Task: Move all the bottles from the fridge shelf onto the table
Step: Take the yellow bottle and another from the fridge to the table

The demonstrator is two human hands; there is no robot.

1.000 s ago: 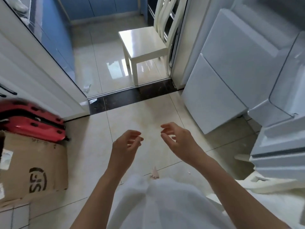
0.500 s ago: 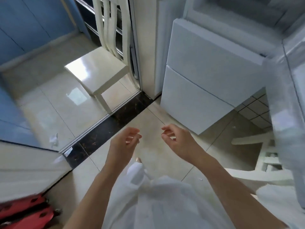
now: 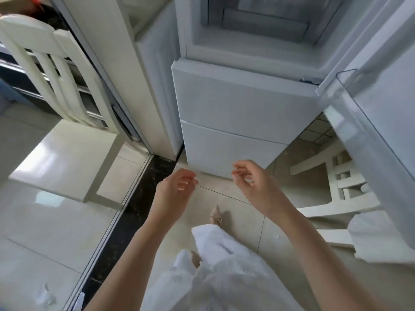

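A: Head view. Left hand (image 3: 174, 190) out in front, low centre, over the floor (image 3: 226, 198). Grip state?
B: Fingers curled loosely toward the thumb, nothing between them. Empty, not pressed together.
A: Right hand (image 3: 254, 184)?
B: Same. Loose curl, fingers a bit spread, holding nothing. It sits just in front of the fridge's lowest drawer (image 3: 224, 149), not touching it as far as I can tell. Hands are near each other, apart.
A: Fridge (image 3: 242, 102)?
B: White, straight ahead. Two closed drawer fronts stacked low; above them the upper compartment (image 3: 258, 30) stands open. Its door (image 3: 381, 90) swings out on the right, with a clear door bin (image 3: 341, 104) on its inner side.
A: Bottles?
B: None in view. The open compartment shows pale walls and a grey panel at the back, blurry; the shelf itself is cut off at the top. Can't tell where the bottles are. No bench in view either.
A: Other stuff?
B: White chair (image 3: 62, 140) at left, beyond a dark threshold strip (image 3: 134, 209) and a sliding-door track. Another white chair (image 3: 336, 187) at right, under the open door, partly hidden. White cloth (image 3: 381, 236) lies on it at the right edge.
A: Person?
B: Bare forearms, white garment (image 3: 224, 277) at bottom centre, one pointed beige shoe (image 3: 216, 217) on the tile between the arms.
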